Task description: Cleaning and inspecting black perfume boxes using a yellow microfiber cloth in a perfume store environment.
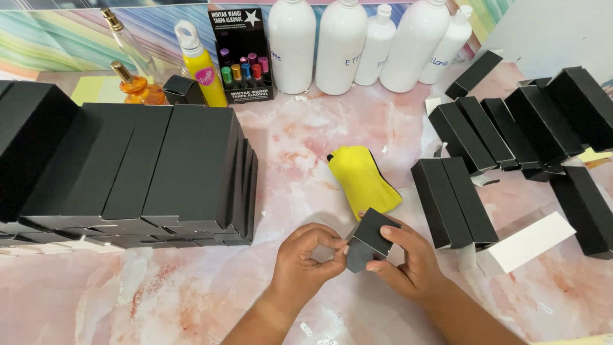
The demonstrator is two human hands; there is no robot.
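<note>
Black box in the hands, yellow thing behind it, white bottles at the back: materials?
Small black box: looks like matte thin card; sharp folds, flap open, held by left hand and right hand. Yellow pouch: probably soft fabric; fuzzy, slumped, dark edging. White bottles: likely glossy plastic; smooth sheen.

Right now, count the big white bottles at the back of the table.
5, in a row along the back edge: two wide ones, a slimmer one, another wide one, and a slim one at the right end. None appear hidden.

One head-worn camera looks steeply down, close over the pink marble counter (306, 140), facing its far edge
</note>
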